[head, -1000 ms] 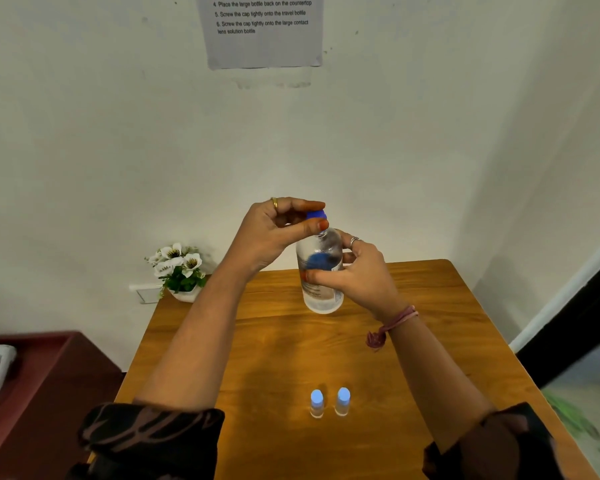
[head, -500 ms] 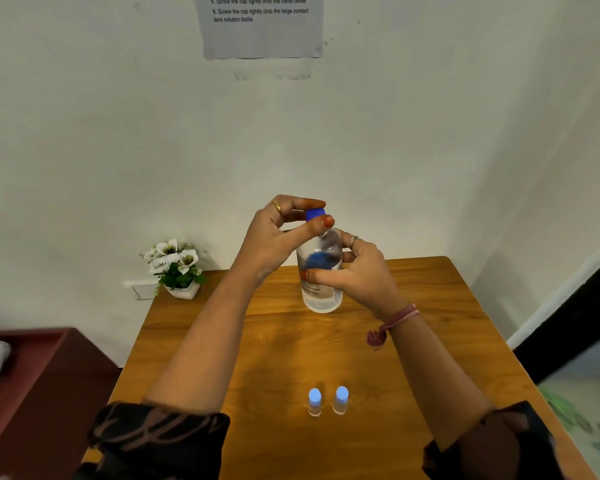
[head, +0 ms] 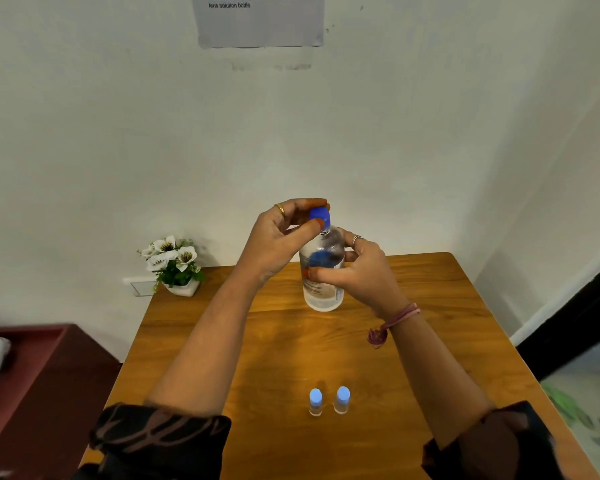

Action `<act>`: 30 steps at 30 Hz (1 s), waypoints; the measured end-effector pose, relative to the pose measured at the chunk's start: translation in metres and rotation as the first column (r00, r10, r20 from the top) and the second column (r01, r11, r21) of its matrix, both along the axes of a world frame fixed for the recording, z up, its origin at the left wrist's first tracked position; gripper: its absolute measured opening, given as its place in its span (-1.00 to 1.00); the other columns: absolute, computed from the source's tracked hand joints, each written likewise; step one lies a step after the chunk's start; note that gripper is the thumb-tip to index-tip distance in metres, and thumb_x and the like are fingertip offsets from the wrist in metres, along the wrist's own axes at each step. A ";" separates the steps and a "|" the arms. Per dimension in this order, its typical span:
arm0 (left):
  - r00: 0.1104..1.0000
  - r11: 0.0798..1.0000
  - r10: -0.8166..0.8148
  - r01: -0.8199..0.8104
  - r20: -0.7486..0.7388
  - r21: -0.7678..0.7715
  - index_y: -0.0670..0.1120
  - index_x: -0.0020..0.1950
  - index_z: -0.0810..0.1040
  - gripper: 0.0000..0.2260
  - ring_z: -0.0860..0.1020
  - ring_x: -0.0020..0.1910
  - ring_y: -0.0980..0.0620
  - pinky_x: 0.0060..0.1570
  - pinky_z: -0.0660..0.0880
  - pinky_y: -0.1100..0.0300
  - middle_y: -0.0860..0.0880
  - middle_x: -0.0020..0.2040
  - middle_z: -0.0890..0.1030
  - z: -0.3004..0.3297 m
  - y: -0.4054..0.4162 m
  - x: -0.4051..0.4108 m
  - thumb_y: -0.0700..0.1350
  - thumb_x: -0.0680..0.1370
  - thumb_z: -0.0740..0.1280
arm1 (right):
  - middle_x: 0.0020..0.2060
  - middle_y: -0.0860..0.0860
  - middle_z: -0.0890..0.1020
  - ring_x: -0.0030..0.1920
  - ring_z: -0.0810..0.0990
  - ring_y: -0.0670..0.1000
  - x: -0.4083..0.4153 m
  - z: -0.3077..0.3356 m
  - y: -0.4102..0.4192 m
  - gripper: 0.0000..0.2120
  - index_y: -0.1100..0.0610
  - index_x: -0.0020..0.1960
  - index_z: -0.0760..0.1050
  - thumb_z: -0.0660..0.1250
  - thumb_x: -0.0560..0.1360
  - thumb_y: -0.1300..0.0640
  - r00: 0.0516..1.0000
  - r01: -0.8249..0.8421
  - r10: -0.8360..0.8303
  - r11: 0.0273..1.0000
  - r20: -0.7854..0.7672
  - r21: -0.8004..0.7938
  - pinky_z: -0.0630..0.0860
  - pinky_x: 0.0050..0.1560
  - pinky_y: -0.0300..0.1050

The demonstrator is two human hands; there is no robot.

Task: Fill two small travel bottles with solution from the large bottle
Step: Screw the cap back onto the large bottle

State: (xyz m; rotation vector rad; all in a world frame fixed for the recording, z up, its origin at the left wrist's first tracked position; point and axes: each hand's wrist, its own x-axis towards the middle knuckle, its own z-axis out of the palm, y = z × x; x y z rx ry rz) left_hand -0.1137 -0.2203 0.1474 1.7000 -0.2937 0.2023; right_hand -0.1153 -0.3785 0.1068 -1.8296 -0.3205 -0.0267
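2 sm bottles [head: 329, 400] before lg bottle [head: 322, 271].

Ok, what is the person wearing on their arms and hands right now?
Both forearms are bare, with dark sleeves bearing a brownish pattern pushed up near the elbows. The left hand has a gold ring on one finger. The right hand has a silver ring, and a pink cord bracelet with a dangling tassel circles that wrist. Fingernails on both hands are painted orange-red.
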 end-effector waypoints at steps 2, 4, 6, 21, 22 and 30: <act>0.999 0.999 0.051 -0.051 0.018 0.014 0.01 0.10 0.61 -0.77 0.60 0.06 0.19 -0.03 0.52 0.36 0.06 0.06 0.65 0.001 -0.003 0.001 -0.10 0.45 0.47 | 0.00 -0.03 0.67 0.00 0.64 -0.06 0.001 -0.001 0.000 -0.44 0.08 0.23 0.49 0.57 0.27 0.12 1.000 -0.005 0.005 1.000 0.009 -0.012 0.60 0.00 -0.22; 0.994 0.995 0.100 -0.101 0.043 0.020 0.02 0.04 0.62 -0.77 0.59 -0.02 0.27 -0.12 0.49 0.45 0.10 -0.02 0.65 0.002 -0.005 0.003 -0.07 0.40 0.50 | -0.02 -0.07 0.67 -0.01 0.64 -0.09 0.002 -0.001 0.000 -0.46 0.04 0.21 0.50 0.57 0.27 0.12 1.000 -0.008 0.008 1.000 0.022 -0.019 0.60 -0.02 -0.25; 0.993 0.994 0.108 -0.109 0.041 0.030 0.05 0.01 0.64 -0.79 0.60 -0.03 0.27 -0.11 0.49 0.46 0.12 -0.05 0.66 0.001 -0.005 0.006 -0.08 0.40 0.51 | -0.04 -0.10 0.66 -0.02 0.64 -0.09 0.002 -0.001 0.001 -0.47 0.00 0.19 0.50 0.57 0.26 0.11 1.000 -0.004 0.004 1.000 0.028 -0.029 0.59 -0.04 -0.28; 0.990 0.992 -0.074 0.085 -0.118 0.093 -0.08 0.26 0.53 -0.73 0.55 0.25 0.02 0.32 0.44 -0.08 -0.05 0.20 0.64 -0.014 0.005 0.003 -0.23 0.56 0.32 | -0.03 0.00 0.68 -0.01 0.64 -0.01 0.005 -0.020 -0.003 -0.47 0.08 0.18 0.53 0.58 0.25 0.10 1.000 -0.005 0.005 0.997 -0.002 -0.075 0.61 0.06 0.02; 0.989 0.990 -0.084 0.097 -0.123 0.104 -0.07 0.25 0.53 -0.74 0.55 0.26 0.03 0.33 0.44 -0.07 -0.04 0.20 0.64 -0.016 0.005 0.003 -0.23 0.57 0.31 | -0.03 -0.01 0.68 -0.01 0.64 -0.01 0.005 -0.021 -0.003 -0.47 0.08 0.18 0.53 0.58 0.25 0.09 1.000 -0.008 0.008 0.997 -0.002 -0.079 0.61 0.06 0.01; 0.979 0.979 -0.127 0.150 -0.160 0.140 0.07 0.27 0.48 -0.70 0.49 0.30 0.13 0.38 0.38 0.01 0.08 0.25 0.59 -0.042 0.004 -0.003 -0.21 0.59 0.29 | 0.01 -0.04 0.63 0.02 0.60 -0.03 0.006 -0.041 -0.007 -0.40 0.07 0.25 0.45 0.57 0.27 0.08 0.999 -0.030 0.026 0.984 -0.024 -0.177 0.56 -0.01 -0.25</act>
